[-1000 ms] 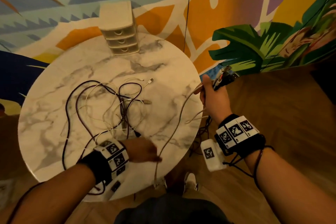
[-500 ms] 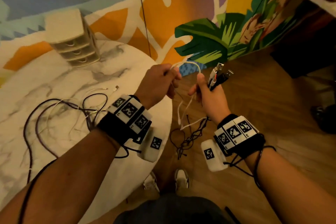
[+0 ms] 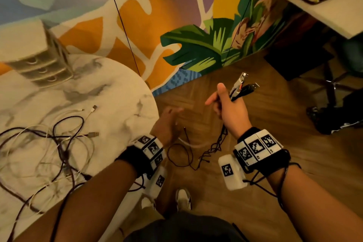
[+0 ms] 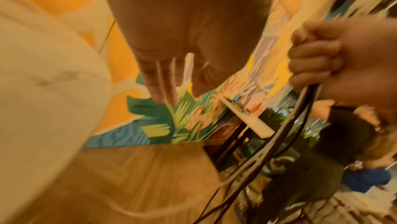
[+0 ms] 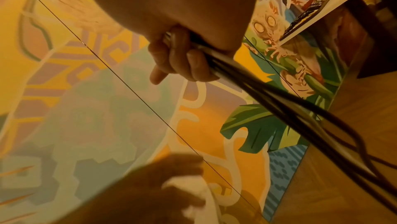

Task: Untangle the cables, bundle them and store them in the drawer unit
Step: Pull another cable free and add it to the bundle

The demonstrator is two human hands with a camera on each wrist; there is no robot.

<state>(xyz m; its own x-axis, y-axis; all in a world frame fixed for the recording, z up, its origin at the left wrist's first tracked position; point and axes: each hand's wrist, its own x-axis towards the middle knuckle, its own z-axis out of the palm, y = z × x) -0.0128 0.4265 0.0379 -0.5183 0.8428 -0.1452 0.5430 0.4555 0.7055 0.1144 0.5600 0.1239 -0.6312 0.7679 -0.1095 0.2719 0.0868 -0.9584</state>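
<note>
The held cables [image 3: 238, 89] stood clenched in the right hand [image 3: 229, 112], off the table's edge and above the floor. Their plug ends [image 3: 253, 86] stuck out past the thumb, pointing up and away toward the mural, and the bunch ran along that line through the fist; below the fist the cords [image 3: 216, 143] hung down in a dark, kinked tangle toward the floor. The right wrist view showed the fingers [image 5: 182, 61] curled round several dark cords [image 5: 279, 105] that fanned out below them. The left hand [image 3: 167, 124] hovered just left of the hanging cords, blurred; the left wrist view showed its fingers [image 4: 161, 81] straight and grasping nothing.

The other cables [image 3: 59, 143], dark and white, lay in a loose tangle on the table [image 3: 127, 94], a round marble top. The drawer unit [image 3: 37, 59] stood at the table's far side, well apart from the tangle, its three drawer fronts facing the person.

The floor [image 3: 294, 163] was herringbone wood. A painted mural [image 3: 196, 49] with green leaves, orange and purple covered the wall behind. A white desk [image 3: 334, 12] carried a dark tray at upper right. The person's shoes [image 3: 182, 198] showed below
</note>
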